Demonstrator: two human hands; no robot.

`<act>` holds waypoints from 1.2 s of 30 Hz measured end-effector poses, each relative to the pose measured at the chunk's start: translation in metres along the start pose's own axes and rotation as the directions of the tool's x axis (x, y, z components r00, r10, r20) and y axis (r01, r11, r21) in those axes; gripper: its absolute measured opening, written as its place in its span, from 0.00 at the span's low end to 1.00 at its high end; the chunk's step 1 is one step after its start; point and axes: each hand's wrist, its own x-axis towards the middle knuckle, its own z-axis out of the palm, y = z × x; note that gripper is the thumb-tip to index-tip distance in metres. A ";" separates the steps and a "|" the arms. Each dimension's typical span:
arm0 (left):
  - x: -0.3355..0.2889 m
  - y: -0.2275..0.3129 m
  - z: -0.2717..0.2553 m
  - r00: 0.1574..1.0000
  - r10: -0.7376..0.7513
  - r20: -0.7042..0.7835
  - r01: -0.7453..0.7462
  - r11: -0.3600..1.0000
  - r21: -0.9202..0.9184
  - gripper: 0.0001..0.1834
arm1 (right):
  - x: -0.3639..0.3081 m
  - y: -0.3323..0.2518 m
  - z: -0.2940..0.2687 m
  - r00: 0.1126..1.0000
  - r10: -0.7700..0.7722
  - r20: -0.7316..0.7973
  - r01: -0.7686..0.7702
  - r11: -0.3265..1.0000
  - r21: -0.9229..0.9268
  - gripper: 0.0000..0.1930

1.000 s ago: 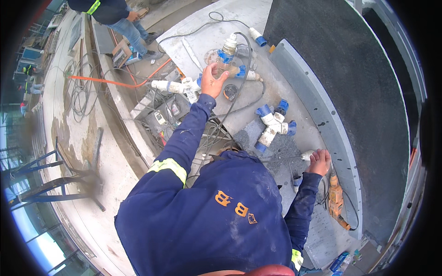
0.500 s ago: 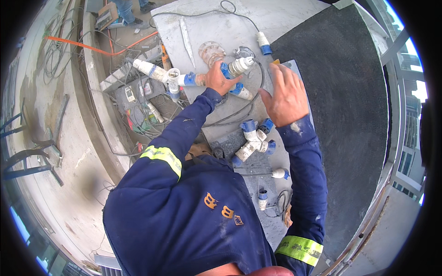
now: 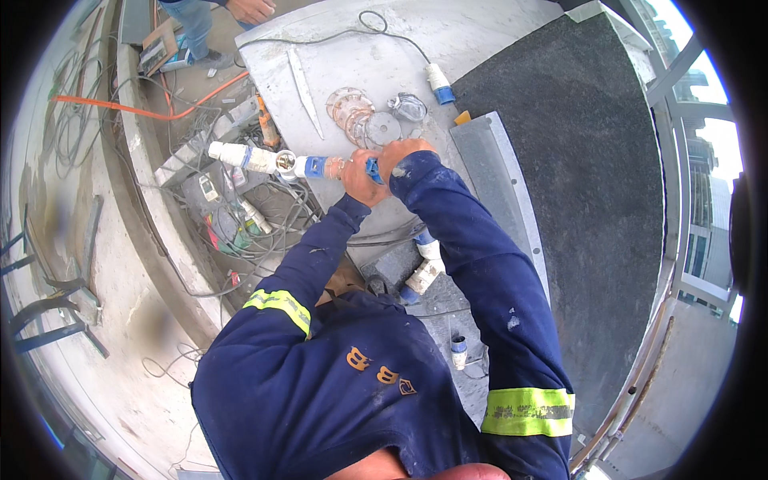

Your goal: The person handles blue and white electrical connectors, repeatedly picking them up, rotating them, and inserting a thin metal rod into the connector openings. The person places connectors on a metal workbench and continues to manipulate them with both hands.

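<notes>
My left hand [image 3: 365, 179] is wrapped round the right-hand end of a white and blue industrial socket splitter [image 3: 258, 159]; a blue collar [image 3: 373, 169] shows between my hands. My right hand [image 3: 402, 155] is closed right beside it, gripping the plug at that end, which its fingers almost wholly hide. The splitter's left branch reaches out over the cables. Below my hands another white and blue splitter [image 3: 424, 276] lies on a grey slab, partly behind my right sleeve.
A blue and white cable connector [image 3: 439, 83] lies at the far side, and a smaller one [image 3: 458, 352] near my body. Worn discs [image 3: 350, 108] lie on the pale board. Tangled cables [image 3: 268, 228] fill the left. Another person's hand [image 3: 251, 10] shows at the top. Black matting [image 3: 576, 184] covers the right.
My right hand, open and apart before, has moved left and closed on the plug beside my left hand. The left hand keeps its hold. The other person's hand has come into view.
</notes>
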 end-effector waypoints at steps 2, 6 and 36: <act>0.002 0.006 -0.006 0.997 0.039 0.069 -0.039 0.999 -0.004 0.38 | -0.007 0.002 -0.003 0.998 -0.052 0.021 0.053 0.998 -0.020 0.13; 0.007 0.008 0.002 0.997 0.046 0.068 -0.045 0.999 -0.014 0.39 | -0.021 0.013 -0.019 0.998 0.004 0.060 -0.002 0.999 -0.036 0.16; 0.028 -0.013 0.010 0.950 -0.274 0.150 0.277 0.961 0.004 0.40 | -0.326 0.015 0.366 0.430 0.842 0.326 -0.006 -0.358 0.934 0.21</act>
